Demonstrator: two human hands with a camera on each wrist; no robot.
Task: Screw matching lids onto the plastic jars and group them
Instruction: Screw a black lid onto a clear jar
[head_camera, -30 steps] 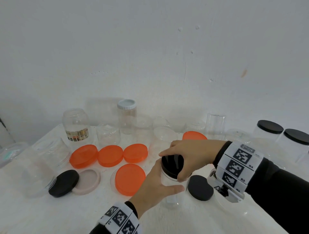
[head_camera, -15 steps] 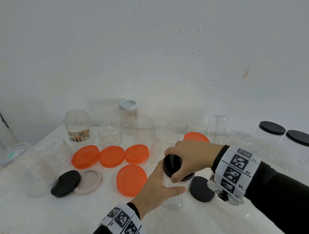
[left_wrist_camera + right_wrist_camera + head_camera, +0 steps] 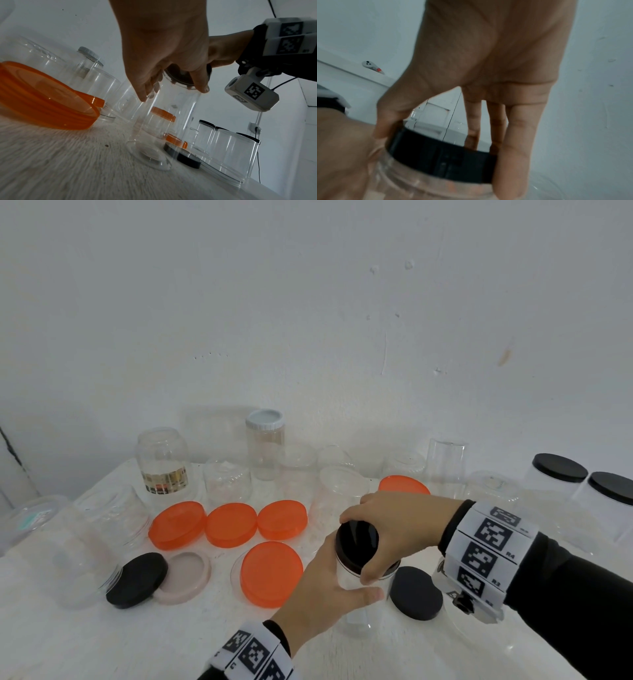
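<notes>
Both hands work one clear jar with a black lid at the front of the white surface (image 3: 85, 642).

The left hand (image 3: 322, 587) wraps the body of the clear jar (image 3: 164, 121), thumb across its front, while the right hand (image 3: 397, 525) comes from above with thumb and fingers curled round the rim of the black lid (image 3: 440, 155) seated on the jar's mouth. The jar stands upright on the surface. A loose black lid (image 3: 416, 594) lies just right of it, a large orange lid (image 3: 270, 573) just left. Three more orange lids (image 3: 231, 523) sit in a row behind, and two black-lidded jars (image 3: 561, 484) stand well apart at far right.
</notes>
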